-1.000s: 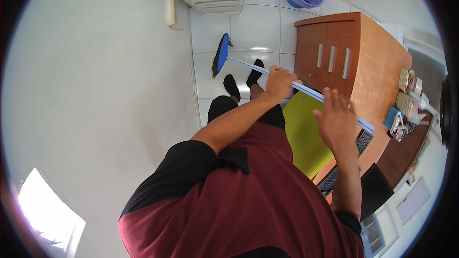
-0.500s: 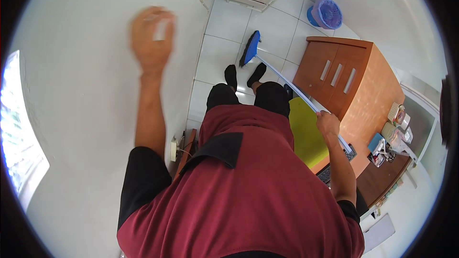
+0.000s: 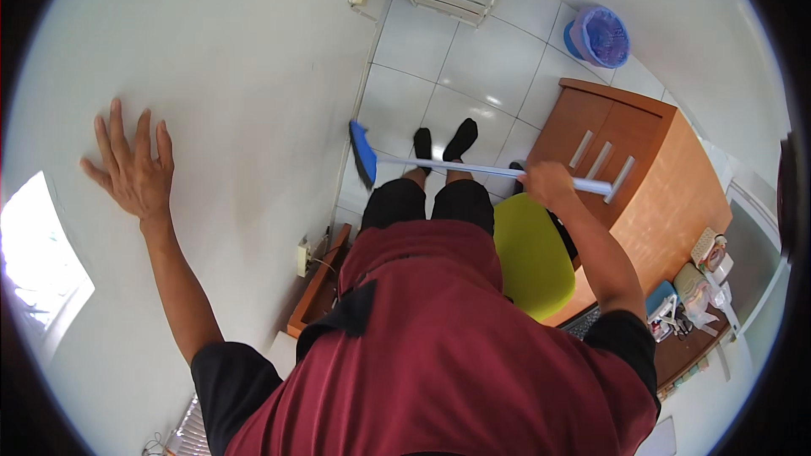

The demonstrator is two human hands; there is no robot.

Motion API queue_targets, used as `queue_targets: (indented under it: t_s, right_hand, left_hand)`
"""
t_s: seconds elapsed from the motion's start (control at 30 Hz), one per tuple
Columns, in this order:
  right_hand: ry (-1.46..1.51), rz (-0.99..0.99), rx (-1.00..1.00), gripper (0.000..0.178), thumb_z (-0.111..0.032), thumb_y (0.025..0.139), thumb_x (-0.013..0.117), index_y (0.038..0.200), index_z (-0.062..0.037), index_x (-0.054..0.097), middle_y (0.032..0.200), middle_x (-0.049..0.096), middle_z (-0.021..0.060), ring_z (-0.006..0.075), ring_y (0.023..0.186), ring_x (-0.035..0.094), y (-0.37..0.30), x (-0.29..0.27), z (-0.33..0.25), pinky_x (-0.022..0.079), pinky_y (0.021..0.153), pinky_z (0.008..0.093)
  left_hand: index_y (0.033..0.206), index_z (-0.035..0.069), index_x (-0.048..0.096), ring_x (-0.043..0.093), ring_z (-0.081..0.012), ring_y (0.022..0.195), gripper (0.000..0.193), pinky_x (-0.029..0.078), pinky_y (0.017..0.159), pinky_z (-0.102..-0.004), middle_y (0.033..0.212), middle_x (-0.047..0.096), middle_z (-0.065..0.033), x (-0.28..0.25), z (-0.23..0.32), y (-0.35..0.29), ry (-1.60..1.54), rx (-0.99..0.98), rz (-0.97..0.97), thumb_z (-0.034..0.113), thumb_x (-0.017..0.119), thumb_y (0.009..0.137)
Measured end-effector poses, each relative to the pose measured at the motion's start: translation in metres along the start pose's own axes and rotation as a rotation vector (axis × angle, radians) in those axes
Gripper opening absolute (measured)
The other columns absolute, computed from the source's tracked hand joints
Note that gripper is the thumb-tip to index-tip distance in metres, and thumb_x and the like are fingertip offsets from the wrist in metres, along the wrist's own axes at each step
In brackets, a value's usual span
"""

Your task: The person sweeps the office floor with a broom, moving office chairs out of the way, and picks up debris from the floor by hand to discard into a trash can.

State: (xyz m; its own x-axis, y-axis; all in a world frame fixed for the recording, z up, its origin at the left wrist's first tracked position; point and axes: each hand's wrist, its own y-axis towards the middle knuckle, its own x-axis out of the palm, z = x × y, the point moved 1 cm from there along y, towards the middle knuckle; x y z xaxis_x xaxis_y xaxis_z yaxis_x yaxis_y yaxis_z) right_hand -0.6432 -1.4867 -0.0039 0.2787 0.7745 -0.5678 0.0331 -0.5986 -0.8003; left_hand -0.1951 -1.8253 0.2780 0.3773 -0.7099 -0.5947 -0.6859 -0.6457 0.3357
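Observation:
My right hand (image 3: 549, 184) is wrapped round the pale handle of a broom (image 3: 363, 154). The handle runs leftward across my shins, and the blue broom head is low beside the left wall, where the tiled floor (image 3: 405, 29) meets it. A short end of the handle sticks out to the right of my fist. My left hand (image 3: 135, 160) is spread with its fingers apart, its palm side toward the white wall (image 3: 245, 76); it appears to rest on the wall and holds nothing.
A brown wooden cabinet (image 3: 621, 131) stands to the right, with a lime-green chair (image 3: 532, 262) beside it. Beyond my feet are a white drawer unit (image 3: 448, 0) and a blue bin (image 3: 606, 38) with a liner. A power socket with cables (image 3: 304, 257) is on the left wall.
The broom head has swung from beyond my feet to the left wall, the handle turning nearly level. My left hand has moved left and nearer, its fingers now spread.

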Motion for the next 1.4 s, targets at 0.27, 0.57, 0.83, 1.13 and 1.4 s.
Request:
queue_targets:
  t_s: [0.27,0.57,0.83,1.13,1.4]
  right_hand:
    - [-0.202,0.155,0.081,0.023,-0.026,0.087,0.057,0.084,-0.0101,0.073,0.089,0.071,0.0096,0.0276,0.085,0.070,0.132,0.002,0.020,0.055,0.072,0.0411]
    - [-0.206,0.250,0.452,0.027,-0.028,0.092,0.055,0.092,-0.0044,0.068,0.087,0.070,0.0156,0.0304,0.082,0.070,-0.068,-0.101,0.115,0.056,0.071,0.0403]
    - [0.056,0.236,0.358,0.027,-0.031,0.093,0.053,0.095,-0.0097,0.069,0.092,0.069,0.0145,0.0332,0.087,0.067,-0.065,-0.049,0.040,0.054,0.076,0.0437]
    - [0.369,0.292,0.429,0.023,-0.013,0.088,0.049,0.097,-0.0035,0.068,0.100,0.068,0.0186,0.0333,0.091,0.068,0.100,0.027,0.001,0.055,0.078,0.0419]
    - [0.324,0.286,0.502,0.023,-0.019,0.094,0.047,0.106,-0.0053,0.061,0.091,0.068,0.0186,0.0344,0.086,0.068,-0.053,0.060,-0.028,0.055,0.072,0.0463]
  left_hand:
    - [0.086,0.029,0.071,0.051,-0.0157,0.125,0.009,0.006,0.118,-0.0422,0.125,0.062,0.0079,-0.001,0.006,0.006,0.053,0.029,0.031,0.037,0.067,0.085]
    - [0.085,0.024,0.069,0.050,-0.0131,0.126,0.012,0.015,0.117,-0.0429,0.123,0.062,0.0120,-0.009,0.006,0.005,-0.215,0.050,0.022,0.036,0.070,0.081]
    - [0.079,0.019,0.067,0.049,-0.0142,0.126,0.016,0.019,0.115,-0.0481,0.118,0.064,0.0095,-0.020,0.005,0.007,-0.257,0.080,0.021,0.035,0.070,0.079]
    - [0.082,0.013,0.066,0.050,-0.0263,0.122,0.006,0.023,0.113,-0.0518,0.119,0.063,-0.0032,0.005,0.033,-0.008,-0.540,0.241,-0.114,0.017,0.070,0.081]
    - [0.097,0.009,0.068,0.045,-0.0362,0.125,0.017,0.038,0.104,-0.0438,0.132,0.052,-0.0189,0.075,0.158,-0.167,-1.249,0.013,-0.751,0.016,0.070,0.082]
